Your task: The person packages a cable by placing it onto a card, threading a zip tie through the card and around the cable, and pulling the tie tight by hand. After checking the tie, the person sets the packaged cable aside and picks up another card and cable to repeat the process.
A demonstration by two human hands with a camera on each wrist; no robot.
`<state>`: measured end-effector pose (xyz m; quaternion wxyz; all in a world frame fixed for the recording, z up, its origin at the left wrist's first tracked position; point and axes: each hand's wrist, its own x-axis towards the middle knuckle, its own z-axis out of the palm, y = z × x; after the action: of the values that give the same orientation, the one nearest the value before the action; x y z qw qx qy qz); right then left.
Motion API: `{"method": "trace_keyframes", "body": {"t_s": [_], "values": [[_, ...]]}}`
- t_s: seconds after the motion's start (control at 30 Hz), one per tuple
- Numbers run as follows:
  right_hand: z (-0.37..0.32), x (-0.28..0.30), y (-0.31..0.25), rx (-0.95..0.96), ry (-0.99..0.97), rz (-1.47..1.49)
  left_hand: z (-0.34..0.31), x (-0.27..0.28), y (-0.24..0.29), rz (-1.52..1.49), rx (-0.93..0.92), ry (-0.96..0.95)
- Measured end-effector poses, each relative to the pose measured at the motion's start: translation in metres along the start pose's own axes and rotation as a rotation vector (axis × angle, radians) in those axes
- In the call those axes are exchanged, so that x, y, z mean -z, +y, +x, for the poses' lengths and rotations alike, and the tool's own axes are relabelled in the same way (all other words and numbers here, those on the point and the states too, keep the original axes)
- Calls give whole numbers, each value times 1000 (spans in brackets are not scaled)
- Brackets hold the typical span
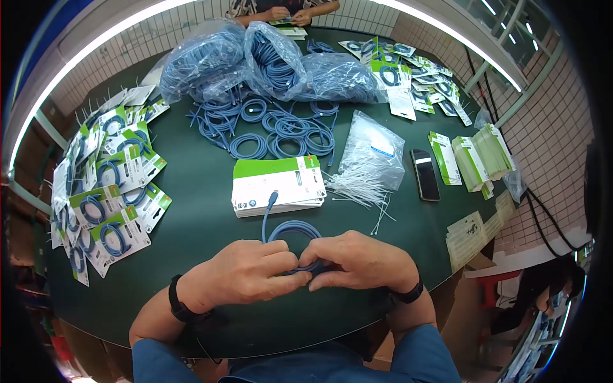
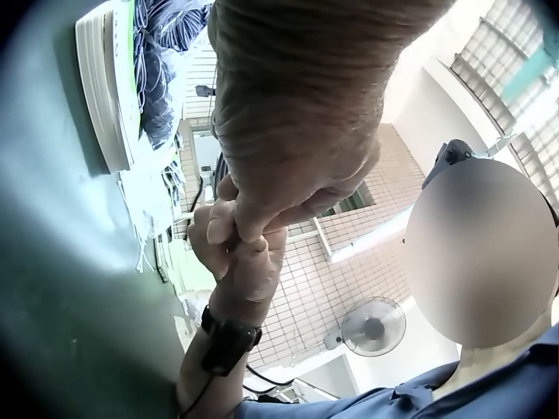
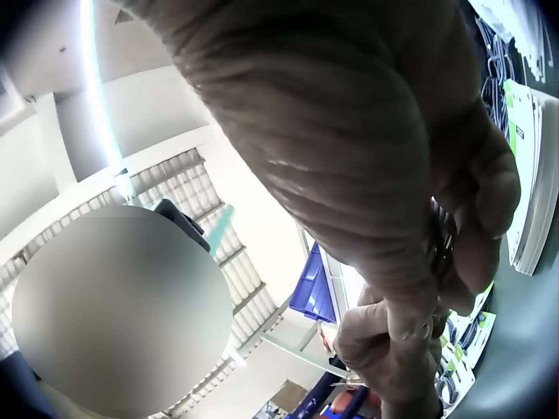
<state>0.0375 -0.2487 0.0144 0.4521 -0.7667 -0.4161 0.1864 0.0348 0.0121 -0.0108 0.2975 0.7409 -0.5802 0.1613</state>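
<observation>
A coiled blue cable is between both hands near the front of the table in the head view. One end with a plug sticks up from the loop and overlaps the stacked cards. My left hand grips the near side of the coil, fingers curled. From the right, my right hand pinches the same coil between thumb and fingers, its fingertips meeting those of the left. Just beyond stands a stack of white and green cards. In both wrist views the hands hide most of the cable.
White cable ties spill from a clear bag. A phone and folded cards lie right. Carded cables pile up left and back right. Bagged cables and loose coils sit behind; another person's hands are opposite.
</observation>
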Motion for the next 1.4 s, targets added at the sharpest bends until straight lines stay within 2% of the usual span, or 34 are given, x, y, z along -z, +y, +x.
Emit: {"method": "trace_keyframes", "body": {"t_s": [0.07, 0.17, 0.27, 0.4, 0.57, 0.67, 0.83, 1.0, 1.1, 1.13, 1.2, 1.23, 1.4], "values": [[1, -1, 4, 24, 21, -8, -3, 3, -1, -11, -3, -29], [2, -3, 10, 62, 75, -35, -4, -2, -6, 16, -11, 33], [4, -4, 12, 210, 157, -227, -3, -2, -9, 21, -37, 30], [1, -3, 11, 182, 168, -314, 2, 0, -13, 10, -75, 16], [-1, -2, 18, 170, 199, -290, 6, -7, -23, -31, -75, 51], [1, -2, 34, 189, 196, -74, 9, -5, -29, -28, -66, 9], [-2, 6, 38, 153, 220, -56, 17, -4, -38, -30, -66, -31], [-9, 13, 48, 197, 325, -80, 27, -11, -45, -3, -79, -24], [-13, 19, 55, 170, 419, -106, 30, -9, -42, 178, 52, 135], [-13, 21, 57, 173, 489, -150, 29, -9, -45, 172, 49, 118], [-13, 21, 62, 174, 623, -240, 21, -12, -59, 218, 322, 50], [-13, 20, 63, 172, 631, -232, 17, -14, -65, 244, 459, 19], [-11, 16, 63, 155, 671, -338, 10, -23, -96, 242, 571, -129]]}}
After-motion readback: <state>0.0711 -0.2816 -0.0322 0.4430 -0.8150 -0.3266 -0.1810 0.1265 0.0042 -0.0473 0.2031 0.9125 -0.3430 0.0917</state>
